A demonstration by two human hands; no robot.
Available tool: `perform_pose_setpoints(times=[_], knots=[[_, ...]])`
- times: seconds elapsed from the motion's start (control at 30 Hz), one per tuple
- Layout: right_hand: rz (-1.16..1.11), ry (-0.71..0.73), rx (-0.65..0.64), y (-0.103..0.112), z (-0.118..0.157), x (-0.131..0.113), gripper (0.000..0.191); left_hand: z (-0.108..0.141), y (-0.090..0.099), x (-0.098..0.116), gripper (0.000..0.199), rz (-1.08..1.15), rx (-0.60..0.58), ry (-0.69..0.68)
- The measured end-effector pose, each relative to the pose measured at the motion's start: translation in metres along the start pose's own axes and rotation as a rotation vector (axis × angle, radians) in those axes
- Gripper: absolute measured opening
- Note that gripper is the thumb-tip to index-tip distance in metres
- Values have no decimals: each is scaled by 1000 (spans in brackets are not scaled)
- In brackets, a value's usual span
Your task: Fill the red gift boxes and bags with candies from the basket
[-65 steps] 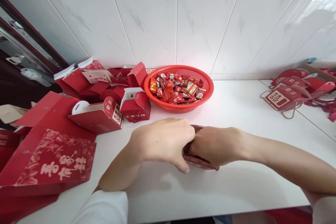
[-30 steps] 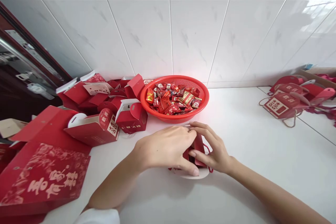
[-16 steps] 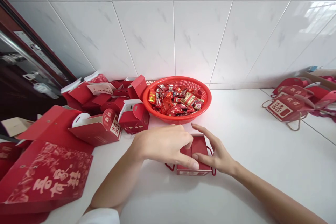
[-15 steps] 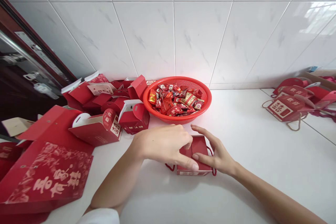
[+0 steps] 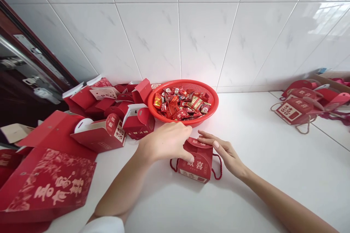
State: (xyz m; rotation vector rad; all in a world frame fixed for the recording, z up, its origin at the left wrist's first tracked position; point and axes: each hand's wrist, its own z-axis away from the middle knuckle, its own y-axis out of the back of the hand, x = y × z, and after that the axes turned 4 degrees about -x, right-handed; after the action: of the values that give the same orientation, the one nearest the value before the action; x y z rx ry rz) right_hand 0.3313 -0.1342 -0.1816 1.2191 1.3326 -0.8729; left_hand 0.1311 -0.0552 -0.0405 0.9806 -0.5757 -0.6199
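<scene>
A small red paper gift box [image 5: 194,169] with pale Chinese characters and dark red cord handles stands on the white counter in front of me. My left hand [image 5: 166,143] grips its left side and top, with the thumb on the front flap and the other fingers partly hidden behind. At the right rear, my right hand [image 5: 222,153] has its fingers stretched out against the back flap [image 5: 201,142], the thumb lying alongside. Both curved flaps tilt in over the top of the box. Directly behind the box is a red plastic basket [image 5: 214,111] full of wrapped candies [image 5: 179,105].
Open red boxes [image 5: 100,134] crowd the left, with a large flowered red box [image 5: 54,185] nearest me. Several closed boxes with cord handles [image 5: 296,109] stand at the far right. White wall tiles [image 5: 205,36] rise behind the counter [image 5: 259,142]; a dark door [image 5: 19,87] is at the left.
The box's curved flaps, flat under my hands before, now stand partly raised, showing printed characters. My left thumb has shifted left onto the front flap; my right thumb has drawn back from the top.
</scene>
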Motion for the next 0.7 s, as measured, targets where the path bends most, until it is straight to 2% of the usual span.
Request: perform_pose_setpoints(times=[0.07, 0.17, 0.33, 0.43, 0.57, 0.63, 0.7], knots=[[-11, -29, 7, 0, -1, 0, 44, -6, 0, -1, 40, 7, -30, -5], [58, 8, 22, -2, -2, 2, 36, -17, -2, -4, 37, 13, -108, -54], [95, 61, 44, 4, -4, 4, 45, -30, -3, -12, 34, 85, -184, -165], [135, 24, -46, 19, -6, -1, 43, -33, -2, -17, 34, 114, -216, -180], [294, -48, -258, 40, -8, -9, 45, -36, -3, -17, 38, 109, -218, -140], [269, -94, -370, 46, -8, -12, 47, -37, -4, -17, 41, 111, -211, -112], [172, -158, -400, 50, -8, -14, 48, -38, -4, -16, 44, 118, -196, -95]])
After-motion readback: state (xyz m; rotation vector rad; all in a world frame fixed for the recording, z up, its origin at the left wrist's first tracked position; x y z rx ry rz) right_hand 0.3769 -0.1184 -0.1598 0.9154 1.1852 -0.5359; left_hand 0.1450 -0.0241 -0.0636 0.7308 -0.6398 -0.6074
